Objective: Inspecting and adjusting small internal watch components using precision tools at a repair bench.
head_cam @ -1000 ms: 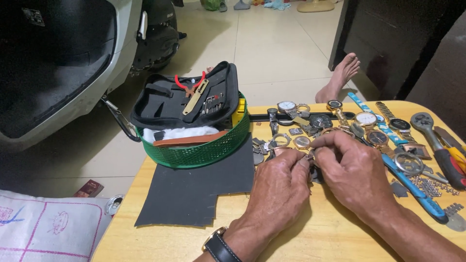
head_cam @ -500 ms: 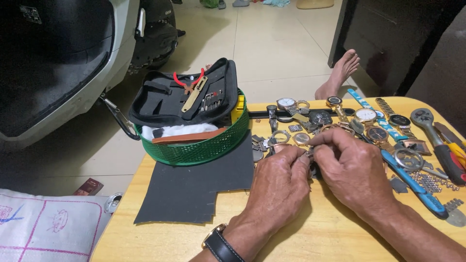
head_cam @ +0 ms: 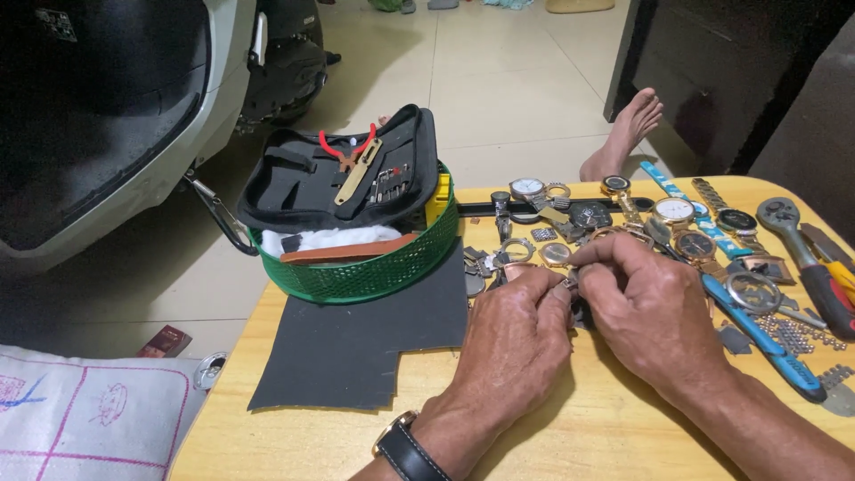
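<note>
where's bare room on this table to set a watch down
Free: the black mat below the green basket, and bare wood between the wrists at the near edge. Crowded: beyond the left hand and right hand, watches and tools lie packed.

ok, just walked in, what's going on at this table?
A person sits at a wooden table, both hands together over a small dark part pinched in the fingers; what it is can't be told. The left hand wears a wristwatch. Loose watches and tools lie ahead, a green basket with a tool case to the left.
</note>
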